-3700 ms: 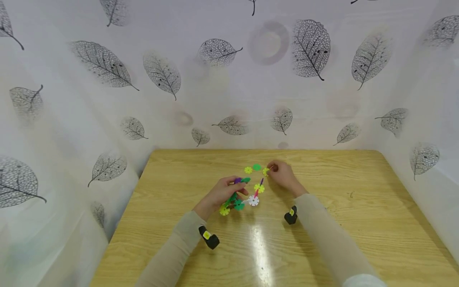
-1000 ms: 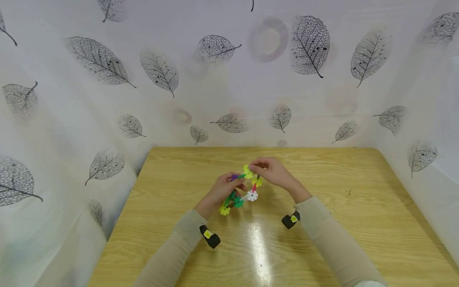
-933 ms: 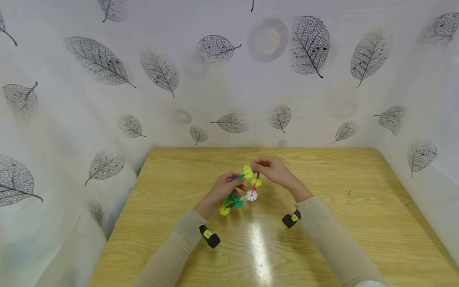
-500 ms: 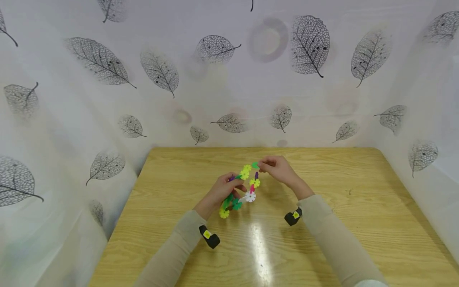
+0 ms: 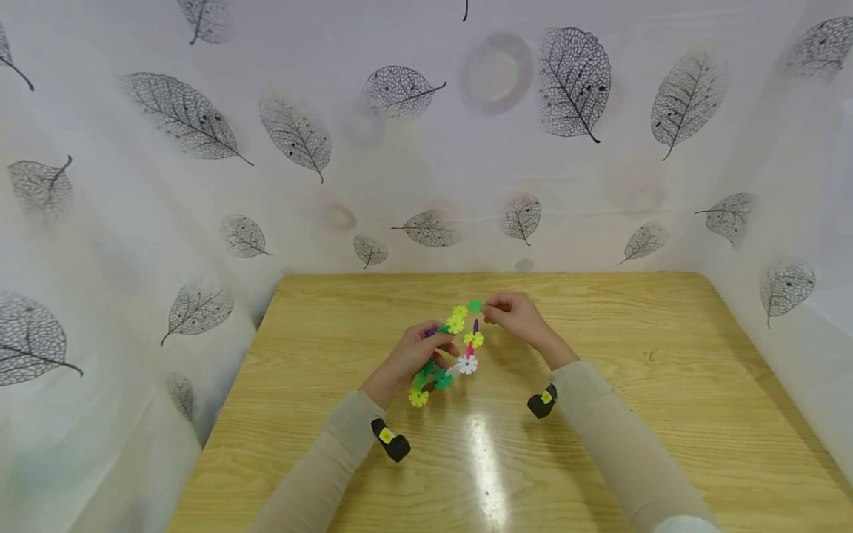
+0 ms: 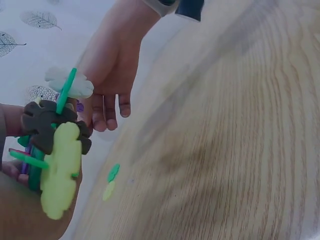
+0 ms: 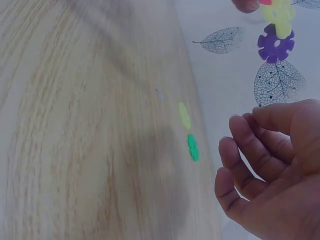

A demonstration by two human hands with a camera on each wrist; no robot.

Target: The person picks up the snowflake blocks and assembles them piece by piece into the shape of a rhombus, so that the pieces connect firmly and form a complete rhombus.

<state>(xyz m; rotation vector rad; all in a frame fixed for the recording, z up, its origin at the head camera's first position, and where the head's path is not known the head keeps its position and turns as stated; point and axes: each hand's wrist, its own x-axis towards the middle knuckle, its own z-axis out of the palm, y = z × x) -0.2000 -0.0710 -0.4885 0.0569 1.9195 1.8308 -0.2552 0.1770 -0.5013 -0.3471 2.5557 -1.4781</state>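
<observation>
A chain of interlocking plastic snowflake discs, in yellow, green, white, pink, purple and brown, hangs from my left hand, whose thumb and fingers pinch it. One end carries a yellow disc just past the fingertips; at the other a purple disc sticks up beyond another yellow one. In the left wrist view a brown disc and a yellow disc are near the camera. My right hand is held above the table with loosely bent fingers and nothing between them, close to the loose green disc in the head view.
A loose yellow disc lies beside the green one on the wooden table, near its far edge. A white curtain printed with leaves stands behind and on both sides. Each wrist wears a black camera.
The yellow disc that the right hand held earlier now sits on the chain's end by the left hand. The right hand has let go and moved right, uncovering the loose green disc.
</observation>
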